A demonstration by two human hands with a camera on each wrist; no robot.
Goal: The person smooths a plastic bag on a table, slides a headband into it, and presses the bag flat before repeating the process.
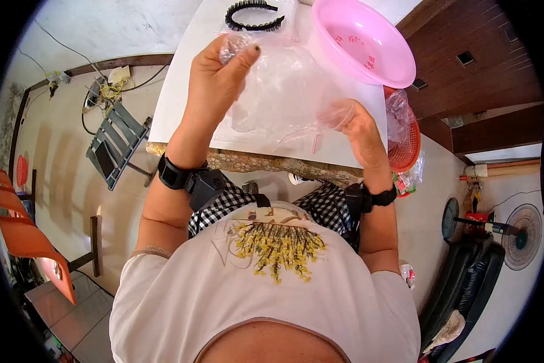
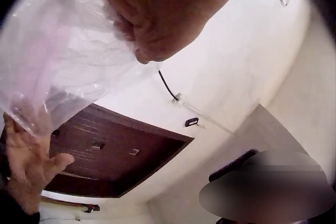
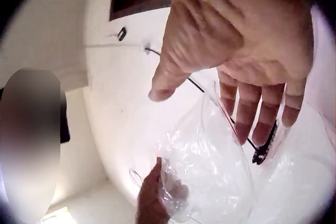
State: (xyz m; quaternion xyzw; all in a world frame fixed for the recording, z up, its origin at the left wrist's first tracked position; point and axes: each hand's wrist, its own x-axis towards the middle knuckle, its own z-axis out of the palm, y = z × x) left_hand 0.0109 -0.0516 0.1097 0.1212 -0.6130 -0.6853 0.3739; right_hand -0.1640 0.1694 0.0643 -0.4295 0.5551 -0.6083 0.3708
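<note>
A clear plastic bag [image 1: 278,91], with a thin red line along one edge in the right wrist view, is held up over the white table [image 1: 187,66]. My left hand [image 1: 220,78] grips a bunched corner of it between thumb and curled fingers. On the bag's other side is my right hand [image 1: 364,136]; in the right wrist view its fingers [image 3: 270,103] are extended, with the thumb apart, overlapping the bag's edge. Beyond the bag, a black beaded headband [image 1: 254,25] lies on clear plastic at the table's far side.
A pink basin [image 1: 368,42] stands at the table's far right. Below it, a red basket [image 1: 408,145] holds crumpled plastic. Patterned cloth [image 1: 254,160] hangs at the table's near edge, against my lap. A folding stool [image 1: 117,142] stands on the floor at left.
</note>
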